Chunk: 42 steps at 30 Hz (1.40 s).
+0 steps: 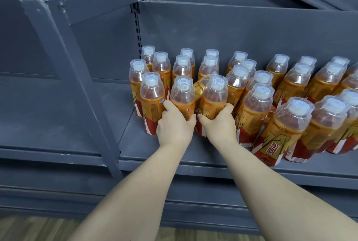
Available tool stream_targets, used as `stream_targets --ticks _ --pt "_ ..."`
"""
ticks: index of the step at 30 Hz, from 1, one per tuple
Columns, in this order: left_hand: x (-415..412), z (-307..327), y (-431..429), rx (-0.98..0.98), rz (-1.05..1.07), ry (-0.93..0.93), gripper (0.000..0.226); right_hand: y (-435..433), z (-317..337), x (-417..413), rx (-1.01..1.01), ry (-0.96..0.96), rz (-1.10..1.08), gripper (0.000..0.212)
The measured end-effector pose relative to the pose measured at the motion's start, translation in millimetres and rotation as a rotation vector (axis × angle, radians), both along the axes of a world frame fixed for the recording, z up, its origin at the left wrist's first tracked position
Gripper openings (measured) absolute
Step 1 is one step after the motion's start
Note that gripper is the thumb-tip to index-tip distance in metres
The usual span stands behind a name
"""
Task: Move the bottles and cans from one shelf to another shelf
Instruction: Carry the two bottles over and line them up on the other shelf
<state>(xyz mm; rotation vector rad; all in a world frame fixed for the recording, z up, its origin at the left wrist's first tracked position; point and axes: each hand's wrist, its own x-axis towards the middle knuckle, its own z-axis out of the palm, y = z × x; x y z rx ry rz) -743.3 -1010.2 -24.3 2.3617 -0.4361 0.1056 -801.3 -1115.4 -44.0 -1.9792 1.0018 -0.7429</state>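
fingers (pixel 168 105) of left hand (pixel 174 127) wrap one front bottle (pixel 182 95); right hand (pixel 219 124) wraps the next bottle (pixel 213 97). both stand among rows on the shelf (pixel 164 153). i read this as pick-up. next: lift straight, clearing the neighbours.

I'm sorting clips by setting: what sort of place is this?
Likely a shop or stockroom: metal shelving, a slotted upright, and rows of identical orange drink bottles; the left hand and right hand each grip one.

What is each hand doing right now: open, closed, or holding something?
Left hand: holding an orange bottle, fingers curled round it.
Right hand: holding the neighbouring orange bottle the same way.
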Motion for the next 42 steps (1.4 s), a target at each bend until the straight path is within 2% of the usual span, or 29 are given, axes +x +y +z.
stream_targets --ticks 6,11,18,27,32,42 --pt "-10.7 -1.7 13.3 -0.01 -0.051 0.002 0.066 12.2 2.4 -21.1 -0.02 0.023 0.024 0.069" --pt "-24.5 -2.3 26.7 -0.09 -0.112 0.043 0.067 27.1 3.9 -44.7 -0.04 0.041 0.036 0.071" --pt "-43.6 1.0 47.3 -0.139 -0.111 0.066 0.06 40.4 3.8 -65.7 -0.026 0.017 0.059 0.066" --pt "-58.7 7.7 66.9 -0.121 -0.103 0.072 0.073 56.5 9.1 -81.0 -0.051 -0.01 0.109 0.072" --pt "-64.4 8.0 83.8 -0.104 -0.07 0.079 0.071 70.3 12.2 -83.3 -0.065 0.016 0.14 0.075" --pt "-68.2 4.1 134.7 -0.134 -0.047 0.078 0.068 114.2 10.4 -84.9 -0.028 0.068 0.181 0.06"
